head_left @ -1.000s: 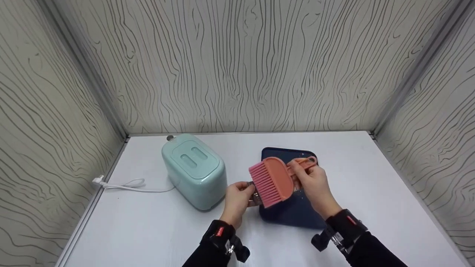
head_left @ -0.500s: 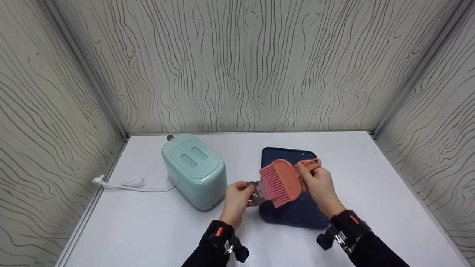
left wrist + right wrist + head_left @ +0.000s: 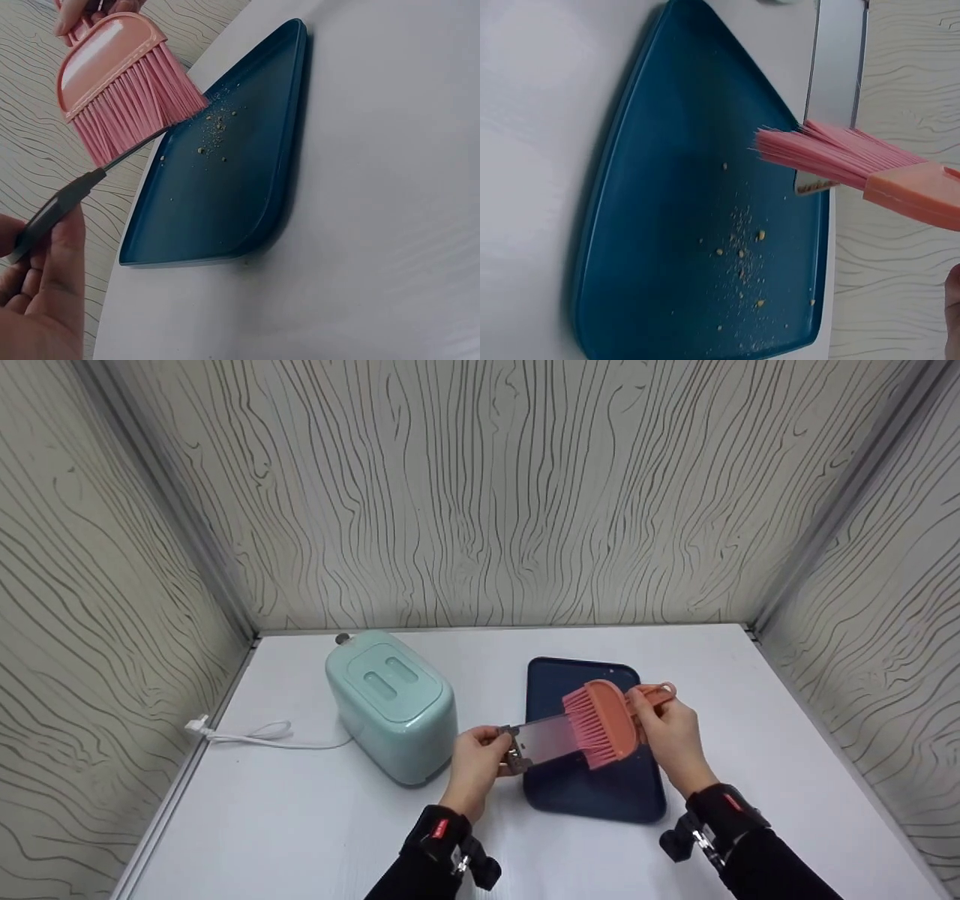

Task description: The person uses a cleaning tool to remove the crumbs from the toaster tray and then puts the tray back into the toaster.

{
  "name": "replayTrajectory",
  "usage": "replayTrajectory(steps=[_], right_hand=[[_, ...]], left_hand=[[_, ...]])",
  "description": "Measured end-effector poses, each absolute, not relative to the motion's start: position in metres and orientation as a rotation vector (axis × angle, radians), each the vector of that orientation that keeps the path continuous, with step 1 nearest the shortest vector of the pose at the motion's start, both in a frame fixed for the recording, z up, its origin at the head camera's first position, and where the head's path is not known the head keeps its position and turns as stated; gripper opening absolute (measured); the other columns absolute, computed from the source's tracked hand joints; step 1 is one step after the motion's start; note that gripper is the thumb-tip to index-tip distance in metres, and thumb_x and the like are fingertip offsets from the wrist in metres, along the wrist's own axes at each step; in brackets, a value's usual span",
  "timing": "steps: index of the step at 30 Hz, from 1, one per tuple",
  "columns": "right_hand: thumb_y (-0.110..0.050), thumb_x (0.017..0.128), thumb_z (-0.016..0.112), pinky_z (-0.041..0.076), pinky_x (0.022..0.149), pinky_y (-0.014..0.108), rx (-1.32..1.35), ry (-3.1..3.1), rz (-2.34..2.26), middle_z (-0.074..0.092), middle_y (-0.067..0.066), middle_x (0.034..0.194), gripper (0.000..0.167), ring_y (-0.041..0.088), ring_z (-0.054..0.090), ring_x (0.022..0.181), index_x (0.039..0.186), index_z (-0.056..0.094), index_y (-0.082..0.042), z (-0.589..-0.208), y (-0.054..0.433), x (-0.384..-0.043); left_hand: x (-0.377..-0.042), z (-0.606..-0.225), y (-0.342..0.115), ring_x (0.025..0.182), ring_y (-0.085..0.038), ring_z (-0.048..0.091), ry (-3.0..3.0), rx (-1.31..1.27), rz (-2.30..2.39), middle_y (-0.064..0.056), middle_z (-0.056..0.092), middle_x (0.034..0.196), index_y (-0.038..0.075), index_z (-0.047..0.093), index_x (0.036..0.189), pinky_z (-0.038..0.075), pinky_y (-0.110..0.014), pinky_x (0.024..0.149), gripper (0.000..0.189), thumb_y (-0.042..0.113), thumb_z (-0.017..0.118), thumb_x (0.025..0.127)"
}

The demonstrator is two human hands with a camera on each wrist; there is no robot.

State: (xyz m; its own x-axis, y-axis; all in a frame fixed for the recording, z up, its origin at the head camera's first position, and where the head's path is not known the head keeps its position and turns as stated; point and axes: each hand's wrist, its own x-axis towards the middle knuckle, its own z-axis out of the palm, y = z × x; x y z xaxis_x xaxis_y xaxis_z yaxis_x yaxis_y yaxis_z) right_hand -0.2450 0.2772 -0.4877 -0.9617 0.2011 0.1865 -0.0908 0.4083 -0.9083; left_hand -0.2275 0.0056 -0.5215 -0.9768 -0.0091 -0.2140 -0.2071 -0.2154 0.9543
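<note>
In the head view my left hand (image 3: 476, 765) pinches the dark grey end of a flat metal crumb tray (image 3: 547, 740), thumb on top. The plate points right, over the dark blue tray (image 3: 592, 802). My right hand (image 3: 675, 742) grips the handle of a small orange brush (image 3: 615, 720) with pink bristles. Those bristles (image 3: 131, 109) lie across the plate's far end and hide part of it. Brown crumbs line the plate's edge (image 3: 817, 186) in the right wrist view. Loose crumbs (image 3: 741, 255) are scattered over the blue tray beneath.
A mint-green toaster (image 3: 397, 720) stands on the white table (image 3: 300, 817), left of my hands. Its white cord and plug (image 3: 247, 733) lie further left. Patterned panels (image 3: 480, 495) enclose the back and sides.
The brush has moved right with my right hand, from the crumb tray's grey end to its far end, uncovering the plate's surface. My left hand has stayed nearly still.
</note>
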Motion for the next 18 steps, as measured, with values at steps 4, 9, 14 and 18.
replayTrajectory(steps=[4,9,14,18], right_hand=[[-0.034,0.104,0.061,0.046,0.049,0.021,-0.112,-2.426,1.509,0.059,0.004,0.07,0.036,0.009,0.053,0.056,0.116,0.068,-0.001,-0.491,0.285,-0.246],[-0.037,0.103,0.06,0.044,0.049,0.021,-0.134,-2.443,1.463,0.058,0.003,0.07,0.039,0.009,0.052,0.056,0.114,0.068,-0.001,-0.493,0.289,-0.246],[-0.036,0.104,0.059,0.046,0.05,0.02,-0.118,-2.449,1.402,0.062,0.006,0.074,0.038,0.009,0.054,0.058,0.115,0.069,-0.001,-0.494,0.292,-0.247],[-0.032,0.104,0.06,0.045,0.049,0.019,-0.1,-2.433,1.332,0.064,0.01,0.073,0.035,0.008,0.055,0.056,0.112,0.07,0.0,-0.495,0.295,-0.249]], left_hand=[[-0.226,-0.52,0.005,0.071,-0.018,0.068,1.871,-0.256,2.354,-0.011,0.065,0.089,-0.011,0.062,0.11,0.064,-0.035,0.066,0.019,0.002,0.059,0.097],[-0.225,-0.519,0.005,0.07,-0.017,0.069,1.872,-0.267,2.357,-0.011,0.065,0.088,-0.011,0.063,0.109,0.064,-0.035,0.066,0.018,0.002,0.06,0.097],[-0.225,-0.52,0.006,0.069,-0.017,0.068,1.879,-0.282,2.36,-0.01,0.064,0.086,-0.012,0.064,0.108,0.064,-0.036,0.065,0.018,0.001,0.061,0.096],[-0.226,-0.52,0.007,0.069,-0.018,0.069,1.878,-0.289,2.367,-0.011,0.065,0.088,-0.011,0.064,0.107,0.064,-0.036,0.066,0.018,0.0,0.061,0.095]])
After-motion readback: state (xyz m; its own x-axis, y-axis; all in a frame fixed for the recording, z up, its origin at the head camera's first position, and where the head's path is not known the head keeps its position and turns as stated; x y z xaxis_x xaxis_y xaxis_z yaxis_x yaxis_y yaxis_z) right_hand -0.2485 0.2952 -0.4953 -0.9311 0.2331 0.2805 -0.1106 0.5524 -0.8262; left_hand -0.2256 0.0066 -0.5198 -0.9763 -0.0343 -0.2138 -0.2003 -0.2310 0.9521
